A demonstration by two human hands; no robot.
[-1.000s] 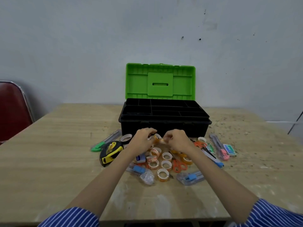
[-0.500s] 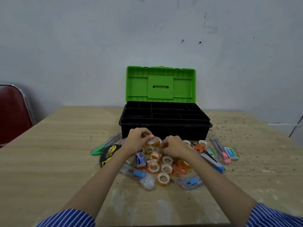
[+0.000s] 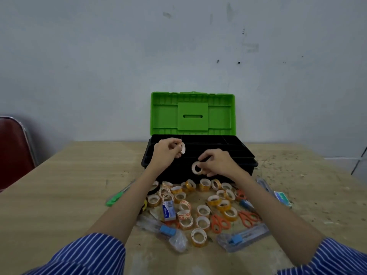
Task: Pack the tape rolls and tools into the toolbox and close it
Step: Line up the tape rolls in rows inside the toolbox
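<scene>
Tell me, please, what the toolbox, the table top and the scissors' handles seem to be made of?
Toolbox: moulded plastic, judging by the ribbed green lid and matte black body. Table top: pale wood or a wood-look laminate, with visible grain and a dull, scuffed finish; which one is unclear. Scissors: orange handles look like smooth plastic; the blades are too small to judge.

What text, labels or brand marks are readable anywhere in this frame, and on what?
None can be read outright.
Small blue and white box among the tape rolls: blue print on its top face, too blurred to read.
Tape rolls with orange print: the markings on their sides are too small to make out.
Teal box at the right of the table: no legible label.
Green toolbox lid: no lettering shows.
</scene>
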